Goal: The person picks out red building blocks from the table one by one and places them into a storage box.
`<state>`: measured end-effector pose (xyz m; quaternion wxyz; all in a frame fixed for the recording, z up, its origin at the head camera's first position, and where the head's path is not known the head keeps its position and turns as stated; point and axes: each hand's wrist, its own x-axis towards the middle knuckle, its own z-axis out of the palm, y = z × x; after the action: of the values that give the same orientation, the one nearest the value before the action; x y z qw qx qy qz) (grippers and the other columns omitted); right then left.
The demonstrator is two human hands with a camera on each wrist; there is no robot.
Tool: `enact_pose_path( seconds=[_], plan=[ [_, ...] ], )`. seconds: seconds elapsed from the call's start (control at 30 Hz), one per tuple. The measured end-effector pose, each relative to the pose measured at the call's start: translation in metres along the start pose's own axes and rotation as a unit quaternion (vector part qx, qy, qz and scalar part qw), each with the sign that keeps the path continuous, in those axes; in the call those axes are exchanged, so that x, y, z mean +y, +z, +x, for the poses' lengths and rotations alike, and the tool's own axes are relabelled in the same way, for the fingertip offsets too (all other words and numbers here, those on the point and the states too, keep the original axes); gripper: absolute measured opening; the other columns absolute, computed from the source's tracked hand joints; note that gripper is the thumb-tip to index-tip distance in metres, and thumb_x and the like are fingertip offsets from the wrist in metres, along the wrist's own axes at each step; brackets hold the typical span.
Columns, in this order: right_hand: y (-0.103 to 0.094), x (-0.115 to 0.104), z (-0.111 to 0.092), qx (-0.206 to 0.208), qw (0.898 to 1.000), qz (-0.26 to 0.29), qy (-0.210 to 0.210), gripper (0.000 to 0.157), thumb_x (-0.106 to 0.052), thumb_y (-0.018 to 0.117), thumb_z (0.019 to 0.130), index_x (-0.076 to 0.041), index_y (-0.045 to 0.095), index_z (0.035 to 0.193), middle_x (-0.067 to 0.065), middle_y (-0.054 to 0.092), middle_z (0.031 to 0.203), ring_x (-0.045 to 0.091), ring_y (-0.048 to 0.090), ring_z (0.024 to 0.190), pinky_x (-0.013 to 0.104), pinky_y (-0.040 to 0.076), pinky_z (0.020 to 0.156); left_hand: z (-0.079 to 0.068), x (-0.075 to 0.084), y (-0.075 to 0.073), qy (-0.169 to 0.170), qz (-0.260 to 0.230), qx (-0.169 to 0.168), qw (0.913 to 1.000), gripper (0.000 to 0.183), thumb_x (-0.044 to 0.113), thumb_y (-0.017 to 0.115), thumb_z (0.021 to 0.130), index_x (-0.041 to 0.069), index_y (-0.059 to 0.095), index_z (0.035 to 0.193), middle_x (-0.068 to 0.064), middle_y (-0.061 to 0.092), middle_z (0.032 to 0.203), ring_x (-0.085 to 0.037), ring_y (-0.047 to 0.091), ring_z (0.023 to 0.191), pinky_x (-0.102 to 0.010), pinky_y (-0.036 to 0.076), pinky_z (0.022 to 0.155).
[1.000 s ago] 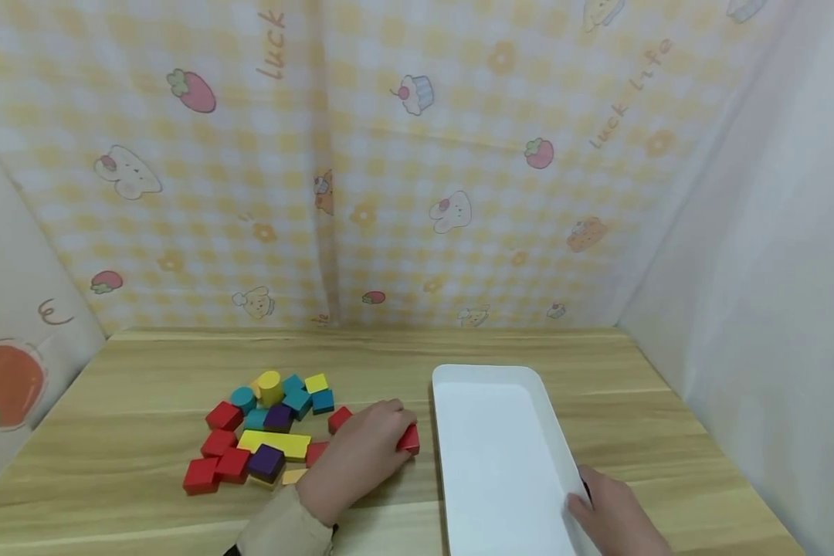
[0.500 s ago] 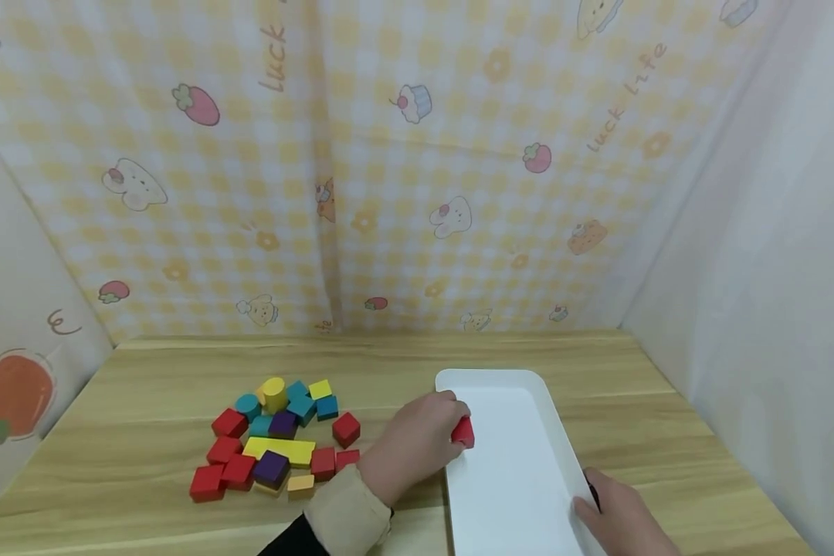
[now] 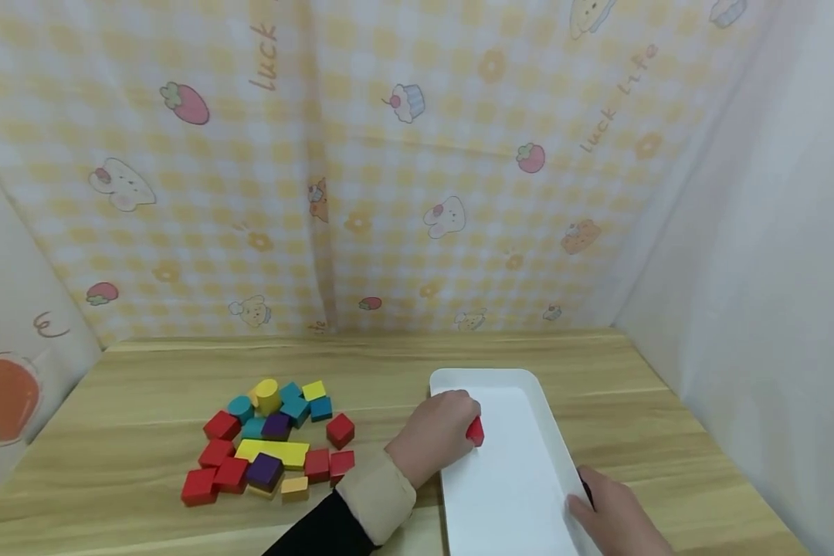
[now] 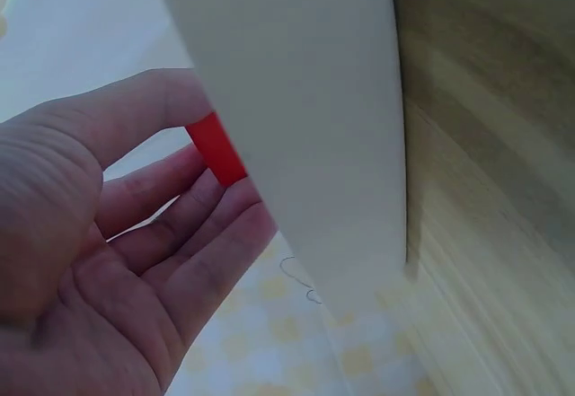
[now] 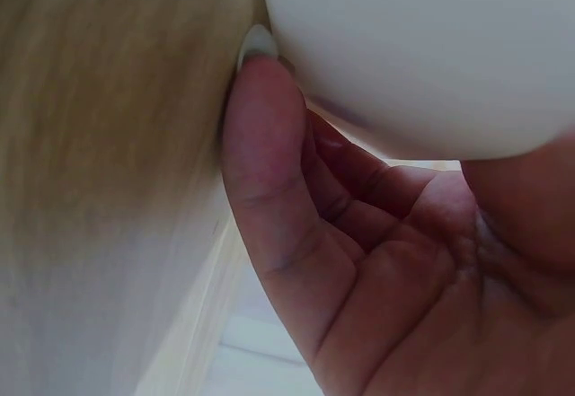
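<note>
In the head view my left hand [image 3: 439, 432] reaches over the left wall of a white tray [image 3: 503, 463]. It pinches a red block [image 3: 476, 432] between thumb and fingers, low inside the tray. The left wrist view shows the same red block [image 4: 216, 149] partly hidden behind the tray's side wall [image 4: 296, 127]. My right hand [image 3: 615, 513] grips the tray's right edge near the front, its thumb over the rim. From the right wrist, the curled fingers [image 5: 269, 162] lie against the tray's outer side [image 5: 422, 64].
Left of the tray lies a cluster of wooden blocks: several red cubes [image 3: 200, 487], a long yellow block [image 3: 278, 452], a yellow cylinder [image 3: 267, 395], teal blocks [image 3: 295, 410] and purple cubes [image 3: 265, 470]. A patterned cloth [image 3: 389, 170] hangs behind the wooden table [image 3: 375, 355].
My left hand has carried the red block rightward from beside the block cluster, over the tray's left wall and into the tray. The right hand keeps its hold on the tray edge.
</note>
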<state>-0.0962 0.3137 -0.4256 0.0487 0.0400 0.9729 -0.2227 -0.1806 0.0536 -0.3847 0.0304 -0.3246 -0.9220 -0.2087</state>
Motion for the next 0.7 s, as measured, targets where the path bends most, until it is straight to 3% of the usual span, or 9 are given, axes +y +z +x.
enact_pose_path(
  seconds=[0.3,0.7],
  plan=[
    [0.001,-0.002,-0.001,0.004,1.0,-0.003,-0.002,0.021,-0.012,0.073,0.087,-0.005,0.065,0.105,0.0,0.072,0.09,0.012,0.063,0.082,0.034,0.052,0.075,0.011,-0.003,0.006,0.013,0.002,-0.002,0.9999,0.02,0.003,0.079,0.081,0.014,0.068,0.068,0.008,0.059,0.065,-0.002,0.046,0.062,-0.011,0.04,0.059],
    [0.0,-0.003,-0.002,0.002,1.0,-0.009,0.003,0.021,-0.012,0.073,0.087,-0.004,0.064,0.105,0.001,0.071,0.09,0.014,0.062,0.081,0.035,0.052,0.074,0.016,-0.003,0.015,0.0,0.004,-0.018,0.9998,0.02,0.006,0.081,0.082,0.013,0.067,0.069,0.008,0.057,0.063,-0.004,0.045,0.06,-0.013,0.039,0.058]
  ],
)
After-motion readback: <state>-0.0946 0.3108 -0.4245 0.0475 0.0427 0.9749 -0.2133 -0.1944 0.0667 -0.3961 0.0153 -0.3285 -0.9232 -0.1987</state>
